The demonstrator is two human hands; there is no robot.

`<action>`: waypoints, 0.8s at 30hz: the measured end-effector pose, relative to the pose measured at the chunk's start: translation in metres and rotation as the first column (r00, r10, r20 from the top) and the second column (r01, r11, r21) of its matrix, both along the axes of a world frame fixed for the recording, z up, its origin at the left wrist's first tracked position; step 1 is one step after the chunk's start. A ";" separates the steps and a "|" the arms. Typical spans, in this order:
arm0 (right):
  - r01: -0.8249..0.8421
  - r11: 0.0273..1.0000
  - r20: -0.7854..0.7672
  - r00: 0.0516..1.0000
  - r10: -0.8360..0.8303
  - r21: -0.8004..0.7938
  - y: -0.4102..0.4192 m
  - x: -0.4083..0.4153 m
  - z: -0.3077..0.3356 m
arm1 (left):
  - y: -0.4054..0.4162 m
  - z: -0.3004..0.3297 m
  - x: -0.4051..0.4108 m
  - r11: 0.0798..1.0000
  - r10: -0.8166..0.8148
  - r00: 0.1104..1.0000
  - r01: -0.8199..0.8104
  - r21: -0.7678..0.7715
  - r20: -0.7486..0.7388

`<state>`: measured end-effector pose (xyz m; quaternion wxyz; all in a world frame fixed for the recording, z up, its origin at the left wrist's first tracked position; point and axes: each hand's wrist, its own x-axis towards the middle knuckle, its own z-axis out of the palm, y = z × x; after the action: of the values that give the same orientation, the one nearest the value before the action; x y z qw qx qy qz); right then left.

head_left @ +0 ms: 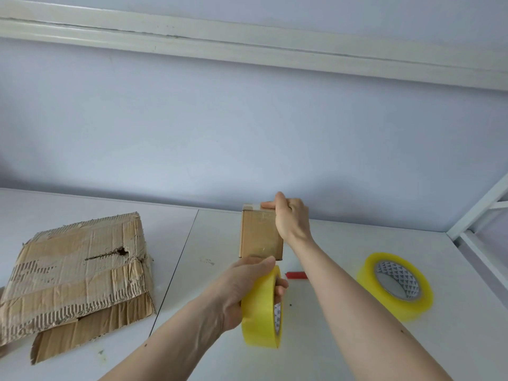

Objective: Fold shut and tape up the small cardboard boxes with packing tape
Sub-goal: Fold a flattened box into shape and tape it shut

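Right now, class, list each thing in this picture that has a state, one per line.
small box: closed, upright on the table, clear tape down its front
left hand: grips the held tape roll
held tape roll: on edge, below the box
right hand: grips the box's top right
spare tape roll: lying flat, untouched
torn cardboard: flattened, ripped, lying at left

Two tape rolls [262, 306] [395, 285], one small box [259, 233] (taped), two hands [242, 287] [292, 215].
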<state>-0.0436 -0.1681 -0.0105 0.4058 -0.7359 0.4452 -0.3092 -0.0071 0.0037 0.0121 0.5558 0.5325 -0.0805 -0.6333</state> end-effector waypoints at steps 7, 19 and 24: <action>0.045 0.998 -0.033 0.999 -0.044 0.043 -0.003 0.011 0.013 | -0.006 0.002 0.001 0.998 -0.017 0.999 0.014 0.058 0.048; 0.236 0.924 -0.156 0.968 -0.196 0.300 0.012 0.010 0.028 | 0.000 0.001 0.001 1.000 0.016 0.993 -0.019 0.021 0.116; 0.260 0.901 -0.143 0.964 -0.223 0.347 0.013 0.007 0.032 | -0.009 -0.002 0.002 0.999 0.018 0.995 -0.021 0.031 0.095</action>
<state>-0.0362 -0.1555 0.0220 0.4706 -0.6019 0.6020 -0.2322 -0.0050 -0.0056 0.0103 0.5489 0.5715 -0.0917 -0.6030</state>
